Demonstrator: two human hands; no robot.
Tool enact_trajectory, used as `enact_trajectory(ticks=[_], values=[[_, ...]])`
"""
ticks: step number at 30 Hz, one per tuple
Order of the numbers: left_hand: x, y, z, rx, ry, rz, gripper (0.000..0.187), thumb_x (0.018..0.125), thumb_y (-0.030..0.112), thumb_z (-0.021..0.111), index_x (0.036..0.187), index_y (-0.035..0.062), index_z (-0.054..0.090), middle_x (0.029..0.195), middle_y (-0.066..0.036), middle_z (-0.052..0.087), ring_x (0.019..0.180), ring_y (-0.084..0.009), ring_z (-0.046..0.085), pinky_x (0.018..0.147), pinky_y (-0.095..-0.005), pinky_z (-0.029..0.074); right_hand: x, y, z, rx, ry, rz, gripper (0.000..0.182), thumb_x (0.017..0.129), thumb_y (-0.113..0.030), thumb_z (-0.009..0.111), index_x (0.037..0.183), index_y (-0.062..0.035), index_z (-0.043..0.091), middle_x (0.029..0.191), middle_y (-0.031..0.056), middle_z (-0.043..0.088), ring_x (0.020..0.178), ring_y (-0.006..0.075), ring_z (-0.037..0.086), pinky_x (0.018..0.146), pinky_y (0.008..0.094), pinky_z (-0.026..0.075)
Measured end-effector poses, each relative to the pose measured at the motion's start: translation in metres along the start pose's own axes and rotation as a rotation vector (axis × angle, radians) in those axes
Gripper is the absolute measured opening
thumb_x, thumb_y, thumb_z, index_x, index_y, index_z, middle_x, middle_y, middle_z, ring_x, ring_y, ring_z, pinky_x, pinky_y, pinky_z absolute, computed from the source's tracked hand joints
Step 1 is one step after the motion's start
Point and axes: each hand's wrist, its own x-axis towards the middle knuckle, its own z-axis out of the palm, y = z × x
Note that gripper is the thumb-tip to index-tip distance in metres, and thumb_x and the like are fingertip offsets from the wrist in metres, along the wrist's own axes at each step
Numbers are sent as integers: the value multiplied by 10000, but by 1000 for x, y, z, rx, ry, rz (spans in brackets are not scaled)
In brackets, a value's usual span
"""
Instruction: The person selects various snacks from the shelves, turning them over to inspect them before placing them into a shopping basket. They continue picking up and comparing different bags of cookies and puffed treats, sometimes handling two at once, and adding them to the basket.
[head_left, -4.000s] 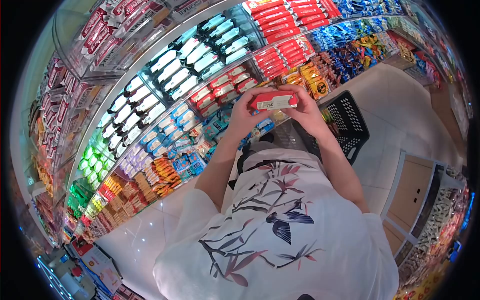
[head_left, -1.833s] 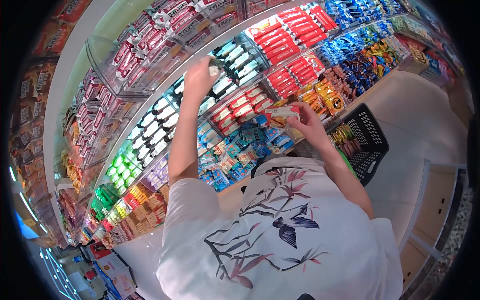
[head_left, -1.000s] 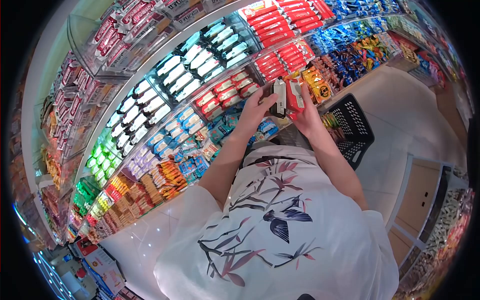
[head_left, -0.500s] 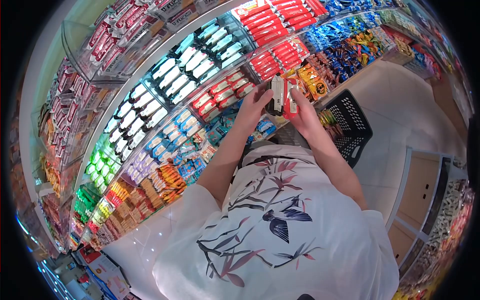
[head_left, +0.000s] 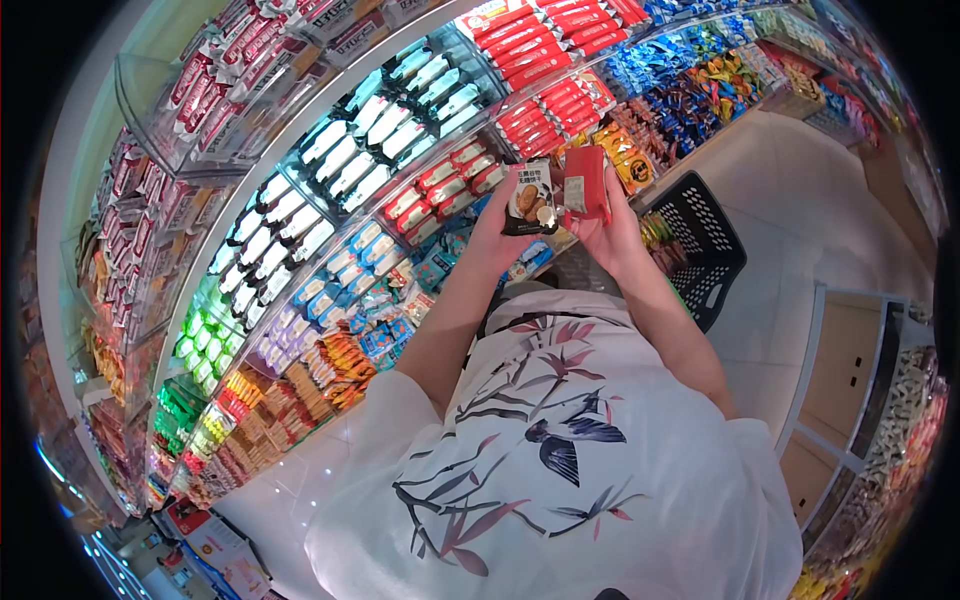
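My left hand (head_left: 490,232) is closed on a black biscuit packet (head_left: 530,198), whose front shows a picture of round brown biscuits and white lettering. Beside it, my right hand (head_left: 616,238) grips a red packet (head_left: 587,185) with a pale label on the side facing me. Both packets are held up close together in front of the snack shelves. Some of my fingers are hidden behind the packets.
Tiered clear bins of black-and-white packets (head_left: 385,120), red packets (head_left: 535,60) and green packets (head_left: 207,343) rise ahead and to the left. A black perforated basket (head_left: 715,230) with packets in it stands right of my forearm. A wooden cabinet (head_left: 840,350) is at the far right.
The two packets have turned in my hands. The black one now shows its pictured front, and the red one has tilted upright and moved slightly apart from it.
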Motion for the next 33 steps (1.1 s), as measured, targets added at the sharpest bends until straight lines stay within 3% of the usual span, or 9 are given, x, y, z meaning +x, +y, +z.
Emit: enact_trajectory(ticks=[4, 7, 13, 15, 18, 21, 27, 33], values=[[0, 2, -3, -80, -104, -30, 491, 961, 421, 452, 1252, 33, 531, 1097, -110, 642, 933, -223, 638, 804, -402, 524, 1, 1, -8, 39, -145, 6, 583, 1001, -497, 279, 1356, -60, 431, 1244, 115, 573, 1024, 199, 609, 842, 331, 506], [-7, 6, 8, -35, -13, -29, 486, 963, 423, 445, 1245, 38, 537, 1068, -111, 644, 875, -211, 640, 742, -389, 538, 1, 2, -9, 57, -161, 25, 606, 1000, -507, 259, 1333, -38, 452, 1197, 119, 602, 994, 213, 629, 836, 335, 523], [-3, 6, 0, 31, -82, -20, 514, 967, 456, 418, 1285, 61, 500, 1108, -105, 632, 903, -229, 642, 755, -418, 544, 4, 1, -13, 21, -177, 33, 604, 993, -511, 284, 1322, -36, 461, 1182, 114, 610, 998, 216, 628, 828, 337, 523], [-4, 6, 3, 84, 19, -28, 526, 970, 474, 397, 1299, 74, 488, 1125, -108, 626, 920, -236, 641, 761, -435, 545, 2, -1, -8, 6, -148, 26, 561, 995, -482, 335, 1310, -38, 468, 1171, 116, 614, 995, 214, 630, 821, 338, 524], [-7, 6, 14, 149, 85, -36, 529, 980, 487, 361, 1304, 87, 482, 1146, -112, 619, 949, -245, 637, 763, -452, 546, 6, 0, -10, -4, 51, -29, 448, 984, -367, 438, 1285, -37, 470, 1148, 130, 620, 972, 224, 637, 817, 354, 526], [-7, 3, 16, 178, 84, -17, 534, 991, 492, 325, 1298, 84, 480, 1163, -115, 611, 973, -249, 634, 769, -462, 546, 0, -10, -3, -119, -76, -76, 393, 948, -247, 494, 1269, -24, 455, 1139, 152, 613, 930, 226, 647, 795, 346, 537], [-3, 4, 8, 262, 61, -6, 566, 1000, 494, 280, 1292, 47, 468, 1179, -118, 598, 986, -257, 632, 789, -481, 544, 1, -9, -5, -240, 60, -103, 408, 937, -209, 478, 1292, -16, 417, 1094, 161, 617, 878, 206, 652, 693, 318, 561], [0, 7, 16, 166, 67, -26, 608, 998, 510, 242, 1273, 18, 469, 1118, -143, 610, 939, -268, 640, 780, -461, 551, 0, -14, -6, -185, -28, -38, 428, 956, -259, 473, 1308, -25, 405, 1076, 139, 621, 877, 199, 651, 676, 328, 566]])
